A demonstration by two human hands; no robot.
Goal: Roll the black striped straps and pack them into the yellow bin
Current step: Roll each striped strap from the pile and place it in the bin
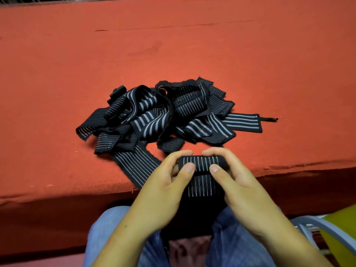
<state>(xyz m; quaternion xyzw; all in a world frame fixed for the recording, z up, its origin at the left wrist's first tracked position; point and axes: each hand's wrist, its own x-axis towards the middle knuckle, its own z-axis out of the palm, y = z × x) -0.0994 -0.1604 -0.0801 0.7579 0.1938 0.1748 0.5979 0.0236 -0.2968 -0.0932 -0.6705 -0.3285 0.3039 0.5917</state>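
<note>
1. Red felt-covered table (77, 54): it is bearing a tangled heap of black, white-striped elastic straps (154, 116), which is lying just beyond the hands, not yet rolled.
2. Left hand (159, 199): its fingers are curling over the roll's left end, and the thumb is pressing on its near face.
3. Half-rolled black striped strap (200, 163): it is sitting between both hands at the table's near edge, with its flat tail hanging toward the lap. The step in hand is judged to be rolling, with a fair length remaining.
4. Right hand (248, 193): it is gripping the roll's right end in the same way.
5. Yellow plastic bin (341, 226): only a corner is showing at lower right, and its contents are hidden. The next move is likely calling for turning the roll down the tail with its edges aligned, then carrying it rightward.
</note>
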